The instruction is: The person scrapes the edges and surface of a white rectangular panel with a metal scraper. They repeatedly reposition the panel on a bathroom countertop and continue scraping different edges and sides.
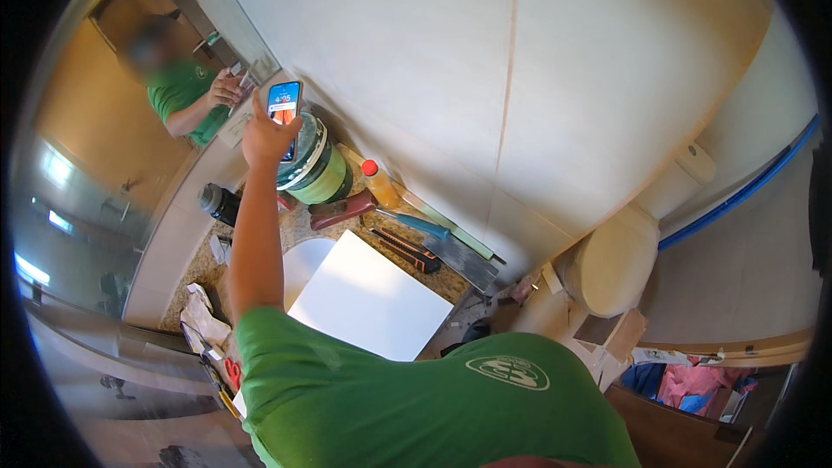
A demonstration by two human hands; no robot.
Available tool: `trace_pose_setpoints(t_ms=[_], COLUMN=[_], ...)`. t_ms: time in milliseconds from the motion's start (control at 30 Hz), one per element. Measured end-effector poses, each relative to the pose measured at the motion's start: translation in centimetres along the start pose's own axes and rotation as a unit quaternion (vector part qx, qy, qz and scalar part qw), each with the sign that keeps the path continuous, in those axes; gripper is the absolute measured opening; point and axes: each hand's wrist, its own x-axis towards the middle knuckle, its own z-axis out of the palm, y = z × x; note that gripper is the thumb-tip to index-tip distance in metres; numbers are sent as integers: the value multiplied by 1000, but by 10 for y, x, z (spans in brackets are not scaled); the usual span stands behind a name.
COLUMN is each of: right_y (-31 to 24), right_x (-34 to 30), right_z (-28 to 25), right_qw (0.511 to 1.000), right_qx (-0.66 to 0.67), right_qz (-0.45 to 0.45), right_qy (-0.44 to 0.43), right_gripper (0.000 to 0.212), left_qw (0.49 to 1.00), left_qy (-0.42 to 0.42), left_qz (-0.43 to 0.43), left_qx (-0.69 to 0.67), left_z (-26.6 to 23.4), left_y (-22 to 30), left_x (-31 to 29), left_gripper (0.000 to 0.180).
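Observation:
My left hand (264, 134) is raised at the end of an outstretched arm and closed on a smartphone (281, 104) with a lit screen. Its thumb lies across the phone, while one finger stretches up along the phone's left side. Behind and below the phone stands a round bucket (325, 175) with a green band, on a speckled countertop (195, 273). Under my forearm and to its right, a white flat panel (373, 299) partly covers a white basin (306, 262). My right hand is outside the picture.
Right of the bucket are a red-capped bottle (380, 186), a blue-handled tool (416, 224) and an orange-black utility knife (407, 250). A black bottle (219, 204), crumpled cloth (204, 319) and red-handled scissors (232, 373) lie left. A mirror (95, 147) lines the left; a toilet (614, 260) stands right.

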Motion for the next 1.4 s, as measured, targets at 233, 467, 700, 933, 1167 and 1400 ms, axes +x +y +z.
trace_pose_setpoints(t_ms=[233,467,700,933,1167,1400], right_y=[-35,-72,-95,-101,-90,-67], right_x=[8,14,18,19,16,12], right_z=[6,13,21,17,8,0], right_qw=[999,997,996,995,997,999], right_qx=[-28,-62,-74,-76,-56,-38], right_qz=[-17,-39,-52,-60,-51,-35], right_qy=[-4,-13,-22,-24,-20,-14], right_gripper=[23,22,21,20,19,18], left_qw=[976,949,927,944,989,993], left_qy=[88,97,91,87,-8,-91], left_qz=[67,135,171,146,2,-29], left_qx=[-186,-267,-322,-283,-151,-71], left_z=[-72,-134,-157,-138,-63,22], left_y=[50,87,91,83,16,-37], left_x=[-81,-142,-156,-149,-35,38], left_gripper=[117,119,121,118,115,113])
